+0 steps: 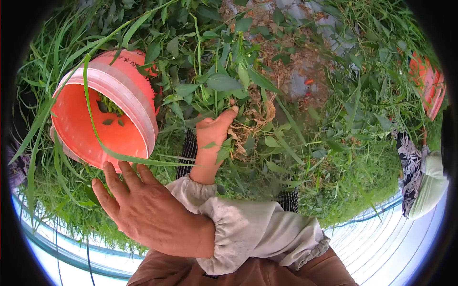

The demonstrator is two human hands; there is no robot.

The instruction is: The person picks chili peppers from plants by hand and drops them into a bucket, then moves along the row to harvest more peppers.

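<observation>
My left hand (213, 133) is in the foliage of a leafy green plant (223, 82), its thumb pointing up and right. Its fingers are curled and partly hidden, so what they hold cannot be made out. Dry, withered leaves (255, 119) hang just right of it. My right hand (148, 209) crosses over the left forearm, fingers spread and empty, beside the lower rim of a tilted red-orange bucket (105, 126). Some green pieces and loose leaves lie inside the bucket. A long grass blade runs across its mouth.
Another red container (427, 86) stands among plants at the far right. Below it, part of a person (412, 167) in patterned clothing shows. Tall grass (52, 190) surrounds the bucket. Bare soil with dry litter (281, 62) and small red spots lies at the upper middle.
</observation>
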